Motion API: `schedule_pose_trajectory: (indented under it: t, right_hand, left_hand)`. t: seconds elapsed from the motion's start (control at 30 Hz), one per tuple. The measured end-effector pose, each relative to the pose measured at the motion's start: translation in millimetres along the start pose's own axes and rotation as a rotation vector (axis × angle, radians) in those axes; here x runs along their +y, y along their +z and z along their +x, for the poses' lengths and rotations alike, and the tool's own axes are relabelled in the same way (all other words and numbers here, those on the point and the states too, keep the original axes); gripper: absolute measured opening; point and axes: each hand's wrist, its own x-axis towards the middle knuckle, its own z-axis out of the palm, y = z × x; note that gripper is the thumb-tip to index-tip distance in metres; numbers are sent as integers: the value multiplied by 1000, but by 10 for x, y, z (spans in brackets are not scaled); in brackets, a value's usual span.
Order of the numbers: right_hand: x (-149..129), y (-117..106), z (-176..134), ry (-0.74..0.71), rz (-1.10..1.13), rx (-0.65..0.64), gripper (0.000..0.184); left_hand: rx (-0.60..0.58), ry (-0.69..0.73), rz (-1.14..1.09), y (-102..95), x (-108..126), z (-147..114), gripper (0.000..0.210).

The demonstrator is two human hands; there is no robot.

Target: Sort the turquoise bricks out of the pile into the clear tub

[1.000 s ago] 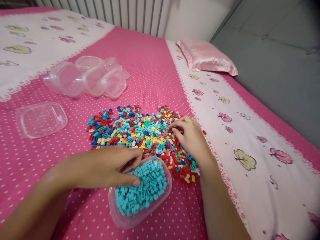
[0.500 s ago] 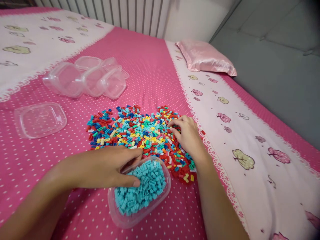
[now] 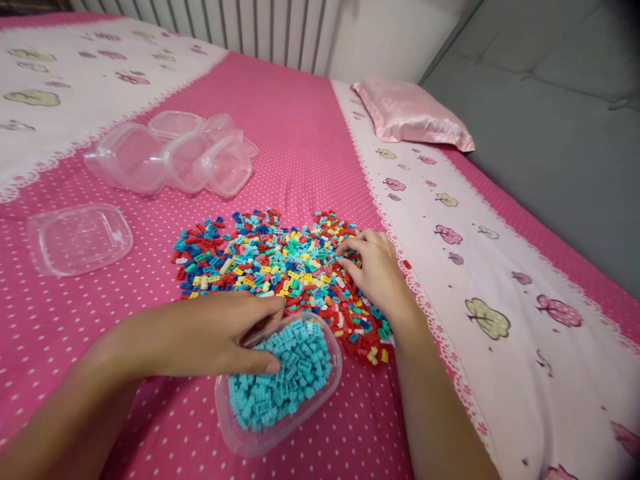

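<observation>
Bed (image 3: pixel 295 127): left hand (image 3: pixel 225 333) gripping tub (image 3: pixel 250 443), curled right hand (image 3: pixel 374 270) touching bricks (image 3: pixel 273 260).

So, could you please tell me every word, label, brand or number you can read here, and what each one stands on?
There is no readable text anywhere in view.
Clear lid: faint marks, too unclear to call lettering.
Tub and blocks: no lettering I can make out.
Bedsheet: printed trees and dots, no visible words.
</observation>
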Motion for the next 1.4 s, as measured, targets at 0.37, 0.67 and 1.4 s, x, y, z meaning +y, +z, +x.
schedule_pose_trajectory:
  t: [0.37, 0.67, 1.4]
  right_hand:
    - [-22, -22, 39, -20, 148, -12, 8]
    - [-358, -512, -126, -244, 654, -379, 5]
    - [-863, -357, -412, -665, 541, -759, 8]
  left_hand:
    - [15, 18, -8, -1, -5, -1, 25]
    - [21, 4, -6, 5, 1, -4, 28]
    - [16, 37, 20, 26, -16, 28, 11]
